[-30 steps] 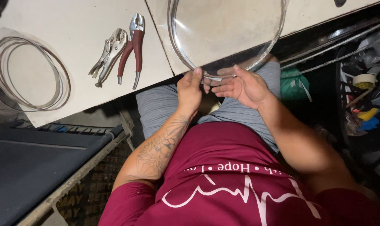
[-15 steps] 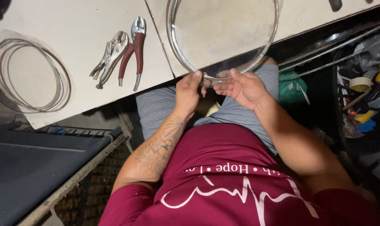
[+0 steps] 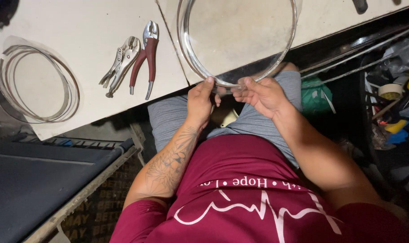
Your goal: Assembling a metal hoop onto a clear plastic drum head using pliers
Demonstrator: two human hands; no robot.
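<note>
Metal ring (image 3: 193, 49) shifted slightly; both hands' fingers (image 3: 207, 85) still pinching it.

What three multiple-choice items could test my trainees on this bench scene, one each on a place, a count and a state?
1. Where do the pliers lie?
A. On the white table, left of the metal hoop
B. On the lap
C. Inside the hoop

2. How many hand tools lie side by side?
A. One
B. Two
C. Four

3. The hoop is:
A. Lying untouched
B. Held at its near edge by both hands
C. Hanging on a wall

A: red-handled pliers lie beside the locking pliers.
B: just that pair.
B: left hand and right hand pinch the rim.
</note>
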